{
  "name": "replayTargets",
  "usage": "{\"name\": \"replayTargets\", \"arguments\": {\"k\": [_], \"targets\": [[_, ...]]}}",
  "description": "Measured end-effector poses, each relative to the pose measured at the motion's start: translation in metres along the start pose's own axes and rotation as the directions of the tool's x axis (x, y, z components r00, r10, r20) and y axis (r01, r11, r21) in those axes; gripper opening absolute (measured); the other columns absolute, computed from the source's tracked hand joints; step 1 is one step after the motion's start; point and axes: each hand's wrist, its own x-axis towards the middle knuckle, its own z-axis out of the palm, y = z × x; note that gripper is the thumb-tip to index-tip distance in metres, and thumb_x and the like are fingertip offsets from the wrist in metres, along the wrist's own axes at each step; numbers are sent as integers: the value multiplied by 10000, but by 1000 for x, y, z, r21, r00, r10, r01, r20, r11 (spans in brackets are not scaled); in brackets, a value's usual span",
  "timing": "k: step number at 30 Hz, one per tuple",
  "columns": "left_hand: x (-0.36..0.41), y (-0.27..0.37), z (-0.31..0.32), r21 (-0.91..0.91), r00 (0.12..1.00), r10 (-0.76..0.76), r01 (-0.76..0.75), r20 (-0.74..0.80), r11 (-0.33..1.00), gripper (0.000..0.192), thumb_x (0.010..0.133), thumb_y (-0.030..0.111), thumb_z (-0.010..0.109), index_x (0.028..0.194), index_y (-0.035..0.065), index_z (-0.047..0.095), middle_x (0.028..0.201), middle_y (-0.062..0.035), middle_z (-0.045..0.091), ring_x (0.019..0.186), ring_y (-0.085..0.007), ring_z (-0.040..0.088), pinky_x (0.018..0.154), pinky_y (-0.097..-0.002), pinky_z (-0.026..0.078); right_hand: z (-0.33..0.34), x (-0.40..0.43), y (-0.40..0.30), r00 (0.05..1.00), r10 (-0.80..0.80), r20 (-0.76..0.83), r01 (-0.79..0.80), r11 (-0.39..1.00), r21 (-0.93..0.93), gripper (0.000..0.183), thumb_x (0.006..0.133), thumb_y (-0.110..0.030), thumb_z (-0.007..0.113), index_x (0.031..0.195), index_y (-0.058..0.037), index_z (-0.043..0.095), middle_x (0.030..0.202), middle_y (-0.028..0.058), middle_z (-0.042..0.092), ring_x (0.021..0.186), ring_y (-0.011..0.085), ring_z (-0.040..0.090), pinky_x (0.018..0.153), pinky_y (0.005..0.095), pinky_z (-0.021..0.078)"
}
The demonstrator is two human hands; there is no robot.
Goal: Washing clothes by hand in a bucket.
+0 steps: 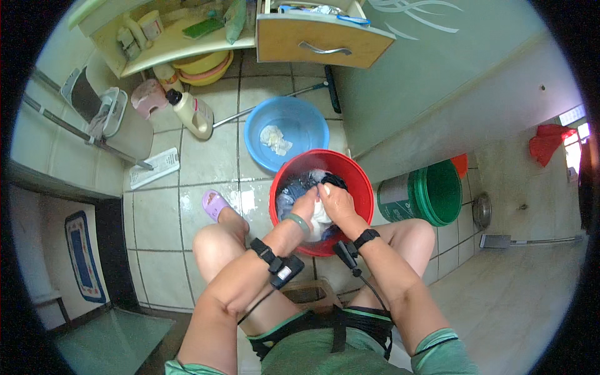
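Note:
Between my knees stands a red plastic bucket that holds wet clothes in water. My left hand and my right hand are close together inside its rim, both gripping a white cloth. Blue fabric lies to the left in the bucket, and a black garment lies behind my fingers. Just beyond the bucket is a blue plastic basin with a crumpled white cloth in it.
A detergent bottle and a pink stool stand at the back left. A squeegee lies behind the basin. On the right is a green bucket, tipped towards me. An open drawer juts out above the tiled floor.

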Motion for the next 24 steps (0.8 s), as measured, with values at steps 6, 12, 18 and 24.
{"name": "replayTargets", "arguments": {"k": [6,12,18,24], "targets": [[-12,3,-5,897,843,441,-412,308,162,395,832,359,623,995,1,596,848,-93,636,748,-164,607,659,-296,478,8,26,43,993,24,117,-93,774,626,418,927,-411,434,900,-28,601,838,104,622,749,199,574,720,349,448],[-33,50,1,588,885,350,-465,307,662,250,792,205,650,949,17,600,849,-46,623,736,-125,578,648,-267,466,3,5,56,940,-158,304,-148,612,777,530,869,-387,567,1242,-34,437,1180,98,516,1048,199,498,921,313,381],[-47,67,0,360,877,318,-446,361,820,241,832,176,594,1008,15,562,908,-53,615,799,-137,591,728,-276,480,11,-1,47,963,-259,68,229,928,296,511,775,-281,695,1154,-5,492,1108,126,555,1055,206,519,913,334,402],[-37,66,-7,-4,886,342,-359,315,933,344,814,70,540,1147,-8,499,1068,-134,606,968,-246,611,842,-352,500,-14,5,59,996,82,28,-55,351,935,236,846,-122,543,1050,-4,556,965,65,598,889,155,559,801,279,438]]}}
